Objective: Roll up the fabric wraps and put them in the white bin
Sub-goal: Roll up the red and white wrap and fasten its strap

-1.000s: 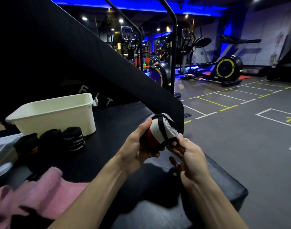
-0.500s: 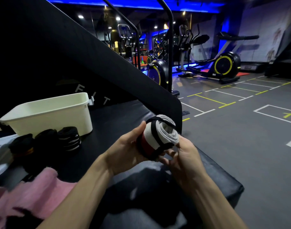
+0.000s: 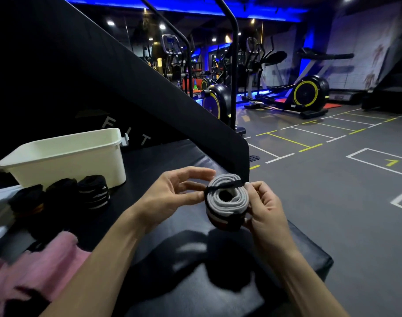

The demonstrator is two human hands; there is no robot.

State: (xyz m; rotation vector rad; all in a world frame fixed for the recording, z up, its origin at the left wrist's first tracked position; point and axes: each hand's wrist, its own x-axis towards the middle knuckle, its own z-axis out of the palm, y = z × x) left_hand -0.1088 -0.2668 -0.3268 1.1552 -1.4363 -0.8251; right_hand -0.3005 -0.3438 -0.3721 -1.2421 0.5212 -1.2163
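A rolled fabric wrap (image 3: 227,201), grey with red, white and black bands and a black strap across its top, is held upright above the black padded bench (image 3: 195,282), its spiral end facing me. My right hand (image 3: 263,208) grips the roll from the right side. My left hand (image 3: 172,194) is at its left, fingers fairly straight, the fingertips touching the roll's edge near the black strap. The white bin (image 3: 65,156) stands at the left on the bench. Three rolled black wraps (image 3: 58,197) sit in a row right in front of the bin.
A pink towel (image 3: 35,275) lies at the lower left on the bench. A slanted black padded panel (image 3: 127,76) rises behind the bench. Exercise bikes and elliptical machines (image 3: 309,92) stand across the grey marked gym floor (image 3: 332,179) to the right.
The roll has been turned so that its spiral end faces up toward me. My left hand has let go of its grip and now only touches the edge; the right hand holds it.
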